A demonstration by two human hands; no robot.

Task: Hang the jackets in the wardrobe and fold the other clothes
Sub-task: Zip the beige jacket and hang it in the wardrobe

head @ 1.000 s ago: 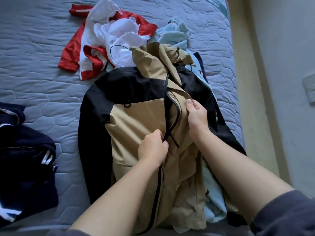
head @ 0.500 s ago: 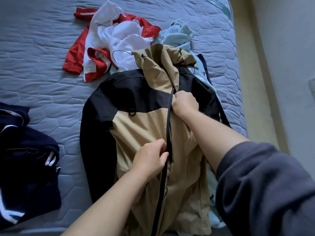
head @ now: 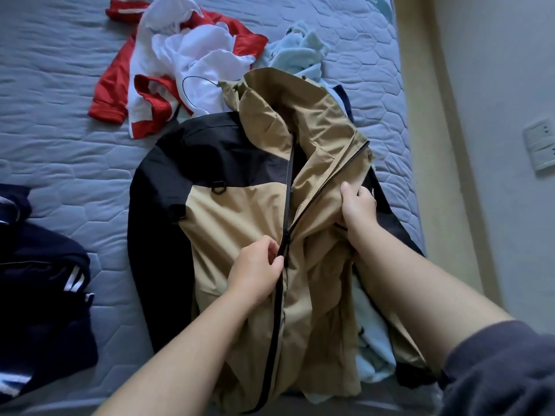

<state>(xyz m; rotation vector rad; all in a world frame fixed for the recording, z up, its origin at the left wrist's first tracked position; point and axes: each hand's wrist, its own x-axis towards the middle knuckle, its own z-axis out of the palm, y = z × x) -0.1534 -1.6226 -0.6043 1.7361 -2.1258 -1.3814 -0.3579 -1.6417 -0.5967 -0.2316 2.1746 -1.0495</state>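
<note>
On jacket [head: 240, 211] front — left hand [head: 255, 268], right hand [head: 359, 208]

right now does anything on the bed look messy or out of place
Nothing looks damaged, but it's untidy. The jacket lies half unzipped on a light blue garment, which pokes out from under it. The left hand and right hand grip its front. A red and white top sits crumpled beyond it on the bed.
</note>
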